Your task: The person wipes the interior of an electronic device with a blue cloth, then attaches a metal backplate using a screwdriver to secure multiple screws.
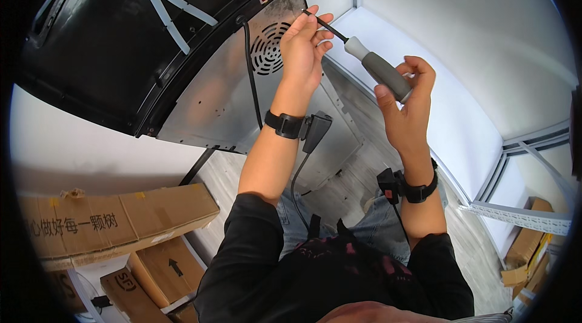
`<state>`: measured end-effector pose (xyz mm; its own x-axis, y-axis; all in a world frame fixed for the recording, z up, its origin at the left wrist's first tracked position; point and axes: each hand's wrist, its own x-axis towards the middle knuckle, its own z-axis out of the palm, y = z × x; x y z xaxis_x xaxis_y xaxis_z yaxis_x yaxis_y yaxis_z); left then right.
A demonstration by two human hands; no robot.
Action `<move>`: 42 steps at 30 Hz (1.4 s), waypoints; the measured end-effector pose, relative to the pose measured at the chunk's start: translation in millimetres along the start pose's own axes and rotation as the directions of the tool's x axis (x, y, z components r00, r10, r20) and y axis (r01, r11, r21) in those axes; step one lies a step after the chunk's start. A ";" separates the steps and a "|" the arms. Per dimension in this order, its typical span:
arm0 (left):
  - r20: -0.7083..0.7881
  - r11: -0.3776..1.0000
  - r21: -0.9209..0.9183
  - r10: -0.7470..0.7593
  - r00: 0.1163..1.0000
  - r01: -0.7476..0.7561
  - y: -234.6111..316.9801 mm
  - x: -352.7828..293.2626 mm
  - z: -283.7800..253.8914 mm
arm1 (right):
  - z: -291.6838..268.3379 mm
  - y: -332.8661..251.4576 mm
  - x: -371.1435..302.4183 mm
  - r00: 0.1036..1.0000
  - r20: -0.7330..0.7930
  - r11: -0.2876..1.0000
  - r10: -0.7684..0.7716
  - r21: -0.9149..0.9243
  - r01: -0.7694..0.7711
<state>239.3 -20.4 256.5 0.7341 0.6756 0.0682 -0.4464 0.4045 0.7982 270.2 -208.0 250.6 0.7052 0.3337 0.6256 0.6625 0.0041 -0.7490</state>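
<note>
A screwdriver (pixel 383 73) with a grey handle and dark shaft slants across the upper middle, its tip pointing up and left. My right hand (pixel 410 105) grips the handle's lower end between thumb and fingers. At the other end, my left hand (pixel 301 53) closes thumb and forefinger around the shaft by the tip, the other fingers loosely curled. Whether a small screw sits at the tip is too small to tell. Behind my left hand stands a large appliance's grey metal panel (pixel 206 105) with a round slotted vent (pixel 270 49).
The appliance's black curved body (pixel 109 50) carries pale flat tubes (pixel 160 11); a black cable (pixel 250 74) runs down the panel. Cardboard boxes (pixel 170 211) stack at lower left, more cardboard (pixel 527 238) at lower right. A white wall panel (pixel 424 68) rises on the right.
</note>
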 end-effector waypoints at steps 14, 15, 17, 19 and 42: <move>0.014 0.985 0.168 -0.029 0.999 0.026 24.5 -54.5 11.8 | -10.8 -16.8 9.4 0.971 0.155 0.983 0.181 -0.002 -0.183; 0.037 0.974 0.224 -0.034 0.999 0.024 30.9 -63.5 11.1 | -12.9 -16.0 10.1 0.976 0.135 0.985 0.173 0.004 -0.175; 0.117 0.947 0.320 -0.020 0.993 -0.018 37.0 -73.4 -0.5 | -14.9 -13.7 10.5 0.986 0.089 0.989 0.141 0.025 -0.143; 0.175 0.914 0.402 -0.017 0.984 -0.056 48.1 -82.3 -10.8 | -11.5 -14.0 10.8 0.993 0.062 0.995 0.095 0.021 -0.097; 0.327 0.935 0.332 -0.238 0.915 0.124 -172.9 -23.6 36.5 | -102.3 155.7 31.9 0.502 0.759 0.792 0.415 -0.030 -0.609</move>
<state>317.9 -128.8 138.7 0.9449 0.3201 0.0683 -0.1561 0.2573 0.9537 421.7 -293.2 176.3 0.4366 0.8849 -0.1624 0.1030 -0.2284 -0.9681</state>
